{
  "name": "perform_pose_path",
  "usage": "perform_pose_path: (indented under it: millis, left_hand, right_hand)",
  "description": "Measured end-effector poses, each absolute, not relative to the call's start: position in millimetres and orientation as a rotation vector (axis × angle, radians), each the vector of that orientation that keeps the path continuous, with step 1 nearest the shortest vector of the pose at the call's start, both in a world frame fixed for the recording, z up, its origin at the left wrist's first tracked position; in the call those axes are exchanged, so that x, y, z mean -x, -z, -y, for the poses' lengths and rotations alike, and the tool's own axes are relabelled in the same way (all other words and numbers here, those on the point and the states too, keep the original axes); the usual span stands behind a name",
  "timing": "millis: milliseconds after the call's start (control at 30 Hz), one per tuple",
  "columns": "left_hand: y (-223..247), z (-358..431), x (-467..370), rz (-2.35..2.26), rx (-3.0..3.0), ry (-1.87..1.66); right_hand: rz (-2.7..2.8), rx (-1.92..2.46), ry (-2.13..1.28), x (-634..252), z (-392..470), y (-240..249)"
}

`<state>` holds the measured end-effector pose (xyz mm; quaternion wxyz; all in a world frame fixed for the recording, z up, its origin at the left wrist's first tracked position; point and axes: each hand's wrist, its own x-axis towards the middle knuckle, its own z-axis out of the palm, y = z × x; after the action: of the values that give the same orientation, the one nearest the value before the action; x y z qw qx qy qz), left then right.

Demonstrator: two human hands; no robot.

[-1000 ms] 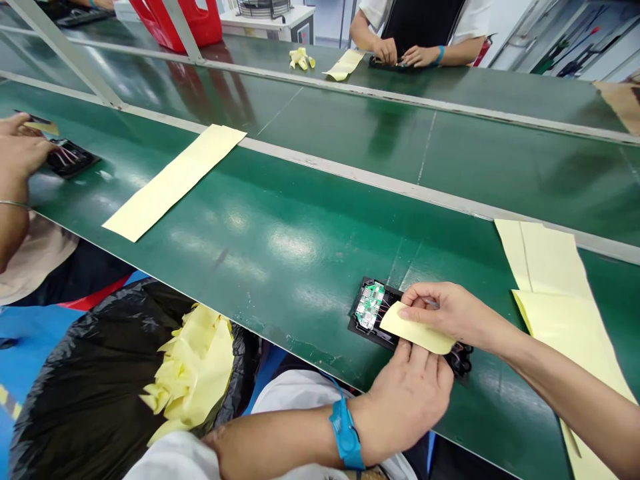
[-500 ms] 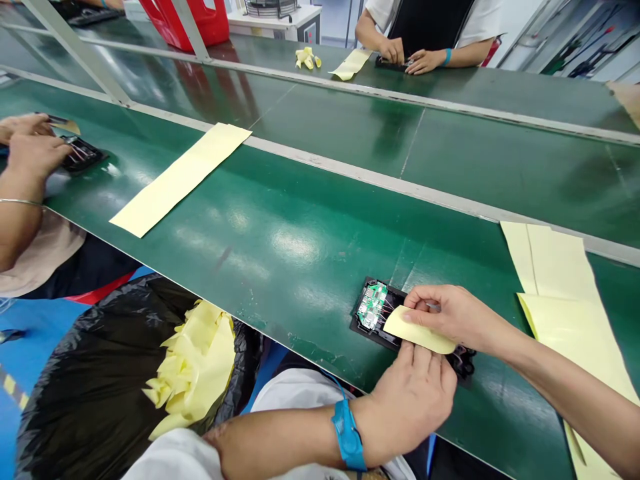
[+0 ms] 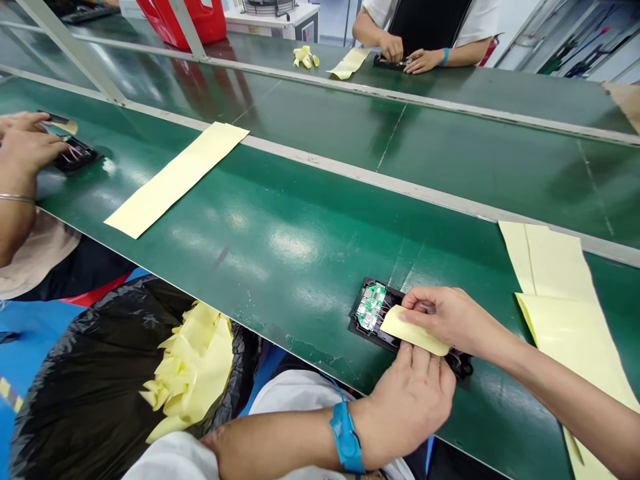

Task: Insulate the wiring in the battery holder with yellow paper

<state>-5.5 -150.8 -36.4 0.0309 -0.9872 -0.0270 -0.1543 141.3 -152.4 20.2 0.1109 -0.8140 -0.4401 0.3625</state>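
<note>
On the green bench (image 3: 280, 267), toward four o'clock from the middle of the view, lies a shallow black housing (image 3: 385, 337), long and set aslant. It holds a green circuit board (image 3: 371, 305) at its ten o'clock end, with thin wires running from the board beneath a yellow slip (image 3: 415, 331); dark parts show at its four o'clock end, too covered to make out. The right hand (image 3: 445, 319) pinches the slip between thumb and fingers, above the housing's middle. The left hand (image 3: 413, 400), a blue band (image 3: 346, 437) at its wrist, is palm down with fingers slightly bent and close together, their tips at the housing's six o'clock side, by the slip's lower edge. At eight o'clock, below the bench edge, a bin (image 3: 75, 380) lined with black plastic holds a heap of crumpled yellow paper (image 3: 193, 367). Yellow sheets (image 3: 575, 320) overlap between three and four o'clock; a single yellow strip (image 3: 177, 180) lies near ten. At eleven stands a red jug (image 3: 185, 20), its contents hidden. A person's hands (image 3: 407, 57) at one o'clock and another person's hands (image 3: 30, 137) near ten each work at a dark casing.
</note>
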Motion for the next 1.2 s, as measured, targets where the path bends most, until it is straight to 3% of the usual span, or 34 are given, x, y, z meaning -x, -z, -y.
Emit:
perform_pose_path:
  millis: [467, 867, 1000, 1200]
  left_hand:
    - [42, 153, 5, 0.085, 3.091, 0.521]
    - [38, 150, 7, 0.056, 3.074, 0.497]
    - [44, 153, 4, 0.075, 3.084, 0.524]
    - [33, 147, 4, 0.062, 3.083, 0.337]
  right_hand:
    - [1.609, 2.735, -0.771, -129, 148, -19]
    - [2.146, 2.833, -0.249, -108, 151, -24]
    - [2.086, 2.877, 0.016, -103, 152, -19]
    - [1.427, 2.669, -0.156, -153, 167, -39]
